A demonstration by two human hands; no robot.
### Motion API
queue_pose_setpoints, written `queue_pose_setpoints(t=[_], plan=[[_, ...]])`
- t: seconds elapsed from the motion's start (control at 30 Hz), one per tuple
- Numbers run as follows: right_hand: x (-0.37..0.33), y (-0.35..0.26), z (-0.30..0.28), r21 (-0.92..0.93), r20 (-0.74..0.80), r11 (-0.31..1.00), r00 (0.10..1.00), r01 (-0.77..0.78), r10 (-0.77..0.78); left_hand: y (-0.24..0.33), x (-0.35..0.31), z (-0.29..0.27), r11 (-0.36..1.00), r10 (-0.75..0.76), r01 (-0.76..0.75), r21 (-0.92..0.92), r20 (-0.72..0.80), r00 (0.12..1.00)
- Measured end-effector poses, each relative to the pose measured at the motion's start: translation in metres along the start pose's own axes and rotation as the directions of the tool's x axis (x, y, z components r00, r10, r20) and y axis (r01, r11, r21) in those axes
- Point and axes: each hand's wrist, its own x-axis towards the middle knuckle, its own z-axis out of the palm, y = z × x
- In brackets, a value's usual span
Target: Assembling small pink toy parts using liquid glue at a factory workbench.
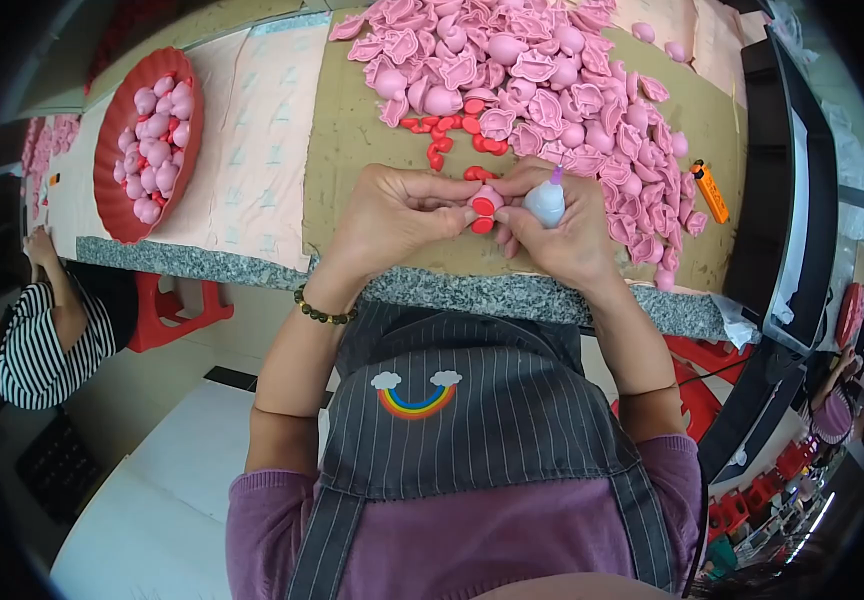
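Note:
Between the fingertips of both hands sits a small pink plastic piece with a red part (483, 206) on it, just above the front of the table. My left hand (397, 215) pinches it from the left side. From the other side, the thumb and fingers of my right hand (572, 225) press on it. A translucent squeeze bottle (545, 203) with a purple tip is also tucked in my right hand, tip pointing away from me. Just beyond my fingers lie several loose red pieces (442, 128), beside a large heap of pink shell-like pieces (552, 90).
A red fluted bowl (110, 190) at the left holds pink and red pieces. An orange utility knife (711, 191) lies right of the heap. Brown cardboard (352, 120) covers the table, whose granite edge (422, 290) runs before me. A person in stripes (57, 340) sits at far left.

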Motion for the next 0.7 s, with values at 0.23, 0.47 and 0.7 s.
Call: queue_pose_setpoints(t=[0.23, 0.47, 0.7], plan=[[-0.003, -0.002, -0.004, -0.006, -0.071, 1.000, 0.997, 0.000, 0.000, 0.002, 0.006, 0.008, 1.000, -0.025, 0.025, -0.009, -0.011, 1.000], [0.007, 0.001, -0.002, 0.078, -0.075, 0.995, 0.995, -0.064, 0.070, -0.005, 0.003, 0.012, 0.992, 0.040, -0.062, -0.108, -0.197, 0.980], [0.002, 0.002, -0.006, 0.137, -0.057, 0.988, 0.996, 0.078, -0.071, -0.013, 0.001, 0.011, 0.930, 0.363, -0.352, 0.101, -0.130, 0.922]])
